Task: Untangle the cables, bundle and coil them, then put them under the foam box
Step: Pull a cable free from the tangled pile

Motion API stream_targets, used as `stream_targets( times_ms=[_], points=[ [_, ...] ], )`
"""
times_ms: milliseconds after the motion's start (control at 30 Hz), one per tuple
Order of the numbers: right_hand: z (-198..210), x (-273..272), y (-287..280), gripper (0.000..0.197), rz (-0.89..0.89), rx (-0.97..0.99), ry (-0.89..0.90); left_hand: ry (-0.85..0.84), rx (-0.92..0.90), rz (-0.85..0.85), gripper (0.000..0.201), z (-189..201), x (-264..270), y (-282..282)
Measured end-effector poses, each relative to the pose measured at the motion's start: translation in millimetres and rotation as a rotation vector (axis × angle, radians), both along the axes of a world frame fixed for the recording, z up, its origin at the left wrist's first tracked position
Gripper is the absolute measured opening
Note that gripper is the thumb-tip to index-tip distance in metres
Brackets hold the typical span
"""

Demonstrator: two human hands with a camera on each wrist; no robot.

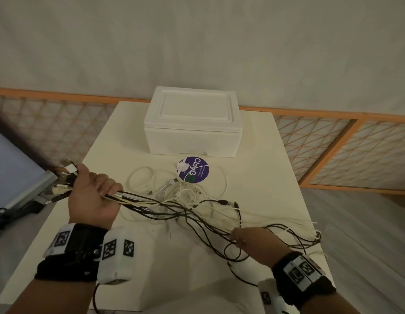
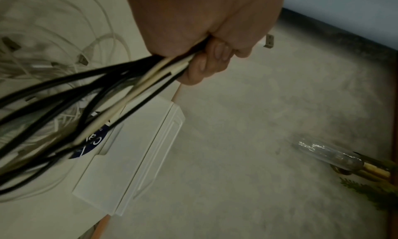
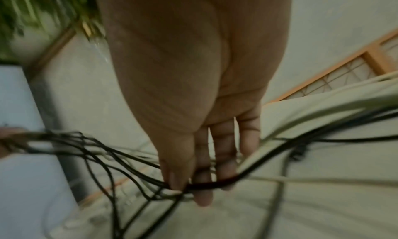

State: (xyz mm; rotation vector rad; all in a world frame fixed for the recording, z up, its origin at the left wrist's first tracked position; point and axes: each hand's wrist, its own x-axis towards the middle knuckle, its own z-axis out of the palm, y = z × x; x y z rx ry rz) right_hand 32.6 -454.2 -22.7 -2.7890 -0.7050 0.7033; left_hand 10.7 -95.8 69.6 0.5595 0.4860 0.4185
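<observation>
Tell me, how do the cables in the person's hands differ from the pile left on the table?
The held cables are a mix of black and white; the loose pile looks all white. The held ones are lifted, stretched between the left hand, whose grip is closed round them near the plugs, and the right hand, which pinches them; the pile lies slack on the table. Both are uncoiled.
</observation>
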Motion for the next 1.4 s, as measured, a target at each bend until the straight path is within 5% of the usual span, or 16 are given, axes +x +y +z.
stream_targets(
  times_ms=[233, 400, 533, 633, 733, 800, 933, 1067, 1233, 1400],
  points=[
    [-1, 20, -84, 0.029, -0.133, -0.485, -0.21, 0.072, -0.014, 0.039, 0.054, -14, -6, 19],
    [3, 26, -171, 0.021, -0.57, -0.531, -0.135, 0.113, -0.021, 0.041, 0.059, -18, -11, 29],
    [20, 32, -171, 0.032, -0.559, -0.704, 0.102, 0.132, -0.037, 0.032, 0.059, -14, -16, 16],
    [53, 40, -110, 0.079, -0.331, -0.348, -0.043, 0.093, -0.05, -0.032, 0.056, -7, -15, -9],
    [100, 26, -3, 0.102, -0.094, 0.274, -0.16, 0.041, -0.047, -0.139, 0.051, -1, -10, -48],
    [108, 13, 61, 0.107, 0.13, 0.411, -0.1, 0.007, -0.027, -0.215, 0.048, 1, -8, -74],
    [69, 8, 109, 0.05, 0.33, 0.155, 0.009, 0.005, 0.016, -0.227, 0.054, 2, -9, -82],
    [31, 18, 45, 0.014, 0.232, -0.169, 0.088, 0.102, -0.024, -0.054, 0.057, -17, -29, -24],
    [7, 22, -62, 0.005, 0.036, -0.252, 0.307, 0.393, -0.109, 0.0, 0.054, -75, -73, 15],
    [32, 53, -82, 0.025, 0.007, -0.387, 0.133, 0.514, -0.176, -0.103, 0.047, -116, -89, -26]
  ],
)
